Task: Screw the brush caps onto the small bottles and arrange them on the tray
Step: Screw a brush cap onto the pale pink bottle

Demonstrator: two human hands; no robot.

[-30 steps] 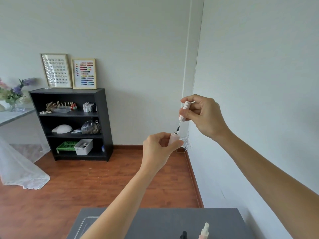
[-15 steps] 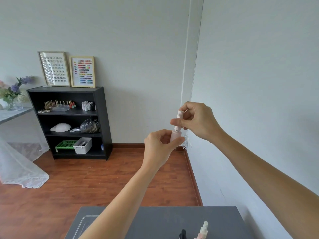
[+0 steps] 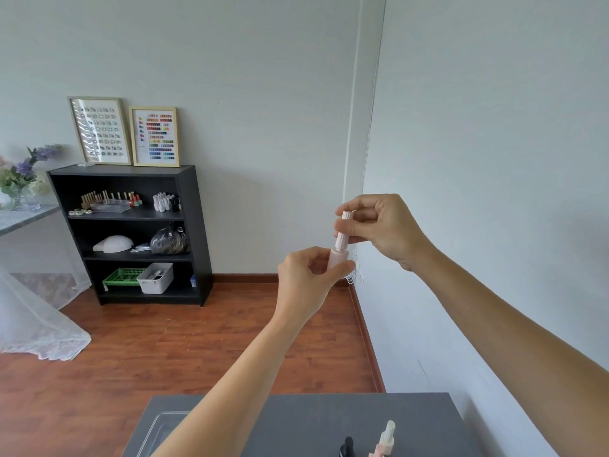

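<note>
I hold a small pale pink bottle upright in the air, well above the table. My left hand grips its body from the left. My right hand pinches the pink ribbed brush cap, which sits on the bottle's neck. A clear plastic tray lies at the near left of the grey table, mostly hidden by my left forearm. Another pale pink bottle with a white cap and a black cap show at the bottom edge.
A white wall runs close along my right side. A black shelf unit with bottles, bins and a bag stands far back left across the wooden floor. A draped table with flowers is at the far left.
My right hand has lowered the brush cap, sliding the brush into the bottle until the cap sits on its neck. Both hands dropped slightly in view.
</note>
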